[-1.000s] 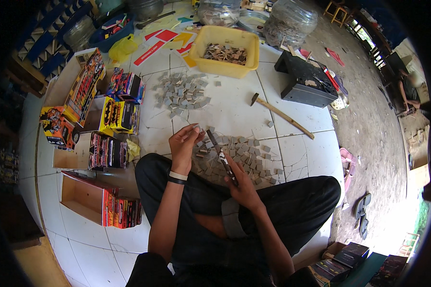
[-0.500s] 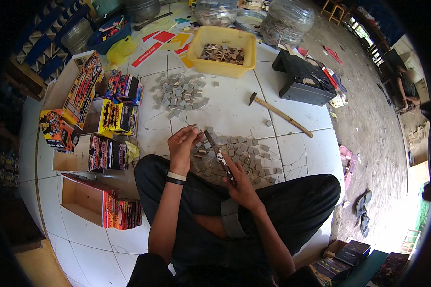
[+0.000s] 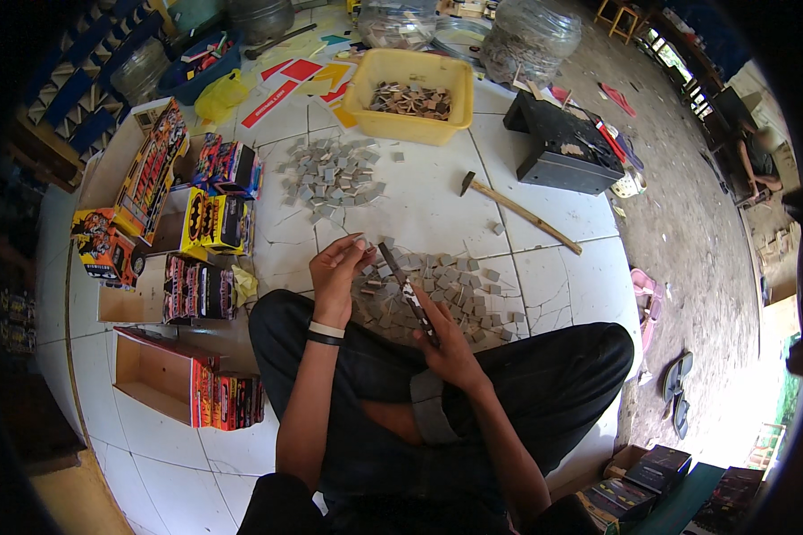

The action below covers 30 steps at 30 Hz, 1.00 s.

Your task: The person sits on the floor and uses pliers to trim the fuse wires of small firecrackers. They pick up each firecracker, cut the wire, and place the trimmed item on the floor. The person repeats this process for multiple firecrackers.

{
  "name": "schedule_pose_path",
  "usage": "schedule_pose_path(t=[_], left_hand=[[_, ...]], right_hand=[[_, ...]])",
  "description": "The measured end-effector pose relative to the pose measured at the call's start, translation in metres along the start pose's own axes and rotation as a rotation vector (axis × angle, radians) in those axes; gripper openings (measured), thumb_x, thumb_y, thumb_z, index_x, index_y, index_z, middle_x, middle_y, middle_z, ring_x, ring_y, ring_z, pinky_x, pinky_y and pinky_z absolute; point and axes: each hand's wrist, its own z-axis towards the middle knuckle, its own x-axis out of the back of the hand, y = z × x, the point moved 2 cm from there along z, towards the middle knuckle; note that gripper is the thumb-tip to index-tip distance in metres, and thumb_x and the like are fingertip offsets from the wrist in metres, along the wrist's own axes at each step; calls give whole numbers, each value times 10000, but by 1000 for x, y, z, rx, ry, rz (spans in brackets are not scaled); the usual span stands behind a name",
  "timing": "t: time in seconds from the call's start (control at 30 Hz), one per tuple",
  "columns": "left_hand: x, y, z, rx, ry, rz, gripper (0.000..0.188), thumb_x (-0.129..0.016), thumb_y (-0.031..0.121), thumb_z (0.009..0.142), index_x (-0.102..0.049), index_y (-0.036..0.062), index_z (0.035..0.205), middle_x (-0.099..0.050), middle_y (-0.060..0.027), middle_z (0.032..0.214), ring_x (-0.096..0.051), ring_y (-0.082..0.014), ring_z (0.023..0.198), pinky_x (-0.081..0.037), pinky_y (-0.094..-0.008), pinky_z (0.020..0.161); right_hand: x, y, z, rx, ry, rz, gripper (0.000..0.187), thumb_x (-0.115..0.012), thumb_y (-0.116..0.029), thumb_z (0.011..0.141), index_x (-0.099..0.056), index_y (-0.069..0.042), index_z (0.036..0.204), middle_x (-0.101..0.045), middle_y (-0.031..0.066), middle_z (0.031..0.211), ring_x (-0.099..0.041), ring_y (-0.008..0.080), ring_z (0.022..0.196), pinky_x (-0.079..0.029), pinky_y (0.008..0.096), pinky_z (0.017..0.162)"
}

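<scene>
My left hand (image 3: 335, 275) is raised above my folded legs, with thumb and fingers pinched on a small grey piece (image 3: 360, 240) that I cannot make out fully. Beside it, my right hand (image 3: 449, 343) is wrapped round a long, dark, narrow knife-like tool (image 3: 403, 287) with white patches on it. The tool slants up toward the left fingertips, and its tip is close to them. Beneath and beyond both hands lies a spread of small grey square pieces (image 3: 455, 287), some with thin strands sticking out. Farther off is a second pile of grey squares (image 3: 335, 174).
A yellow tub (image 3: 410, 130) of small pieces stands ahead. To its right are a hammer (image 3: 526, 214) and a black stand (image 3: 567, 160). Colourful boxes (image 3: 223, 220) line the left side. Plastic-wrapped bundles (image 3: 531, 40) sit at the back, and sandals (image 3: 678, 379) lie on the right.
The view has shifted very slightly. Both hands keep nearly the same pose, with the tool and the small piece still held.
</scene>
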Motion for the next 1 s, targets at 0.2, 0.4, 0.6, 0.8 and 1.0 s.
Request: schedule_pose_path(t=[0.2,0.4,0.6,0.8,1.0], left_hand=[[0,0,1,7,-5,-7,278,-751,90,964,-691,-77,1178,-746,-137,1011,-750,-219,918,-629,-346,883],[0,0,1,16,4,-8,266,-744,75,967,-689,-72,1182,-743,-135,1025,-750,-224,927,-632,-347,881],[0,2,0,22,-2,-13,266,-746,80,967,-692,-64,1184,-743,-130,1028,-748,-224,936,-630,-346,887],[0,3,-1,24,-8,-16,267,-748,91,969,-694,-63,1181,-743,-131,1026,-747,-223,942,-628,-346,892],[0,3,-1,28,2,-10,271,-746,90,971,-687,-70,1182,-737,-138,1042,-749,-231,950,-630,-349,894]], right_hand=[[0,1,0,-13,-7,-10,755,-612,74,945,-363,-151,1621,-546,243,1342,-556,418,1239,-437,434,1078],[0,-1,1,-30,-13,-10,749,-612,72,944,-366,-147,1617,-541,245,1338,-549,432,1242,-432,440,1081],[1,-4,1,-6,-4,-5,756,-611,73,945,-359,-155,1620,-539,250,1332,-544,441,1245,-432,446,1079],[1,-4,0,-33,-19,0,749,-604,60,942,-341,-102,1624,-539,223,1326,-553,396,1201,-418,396,1066],[2,-5,0,-6,-1,-5,782,-604,87,934,-352,-168,1628,-548,233,1271,-575,388,1111,-468,435,1014]])
